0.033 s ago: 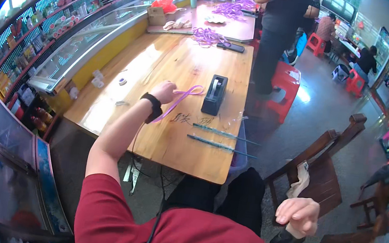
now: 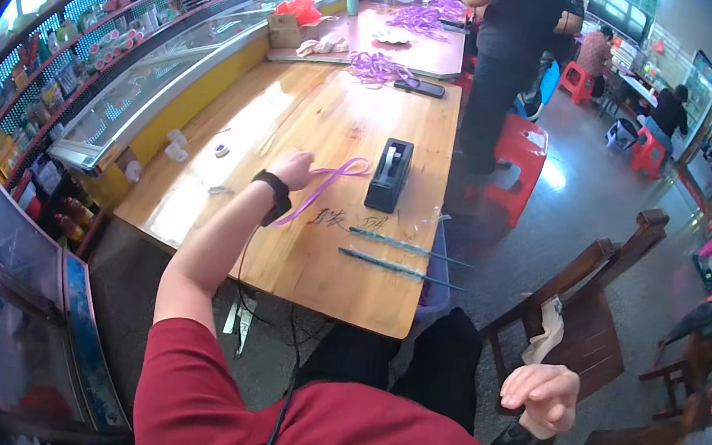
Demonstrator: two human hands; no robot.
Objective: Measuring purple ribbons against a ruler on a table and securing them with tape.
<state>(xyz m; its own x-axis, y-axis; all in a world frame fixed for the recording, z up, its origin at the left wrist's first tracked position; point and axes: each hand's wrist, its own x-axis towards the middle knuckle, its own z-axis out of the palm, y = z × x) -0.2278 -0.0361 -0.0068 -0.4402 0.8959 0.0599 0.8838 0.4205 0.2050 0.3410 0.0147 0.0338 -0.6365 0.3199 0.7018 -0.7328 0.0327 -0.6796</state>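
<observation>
A thin purple ribbon [image 2: 332, 176] lies in a crossed loop on the wooden table [image 2: 317, 108]. At the loop's left end my left hand [image 2: 293, 169] rests with its fingers closed, and the ribbon's end runs into the fingertips. To the right of the loop stands a black tape dispenser [image 2: 389, 175] with a roll of tape in it. Two thin green sticks [image 2: 399, 269], seemingly wrapped in clear film, lie nearer to me and jut past the table's right edge. My right hand [image 2: 543, 396] hangs in the air right of my lap, empty, its fingers loosely bent.
Small white rolls [image 2: 176, 147] and a tape roll [image 2: 220, 151] lie at the table's left. More purple ribbons [image 2: 379, 69] and a phone [image 2: 419, 88] are at its far end. A wooden chair [image 2: 582, 332] and a red stool [image 2: 518, 168] stand right; a person [image 2: 510, 62] stands beyond.
My left hand has drawn back slightly to the left, with its fingers more curled. The whole view has shifted a little; otherwise things look the same.
</observation>
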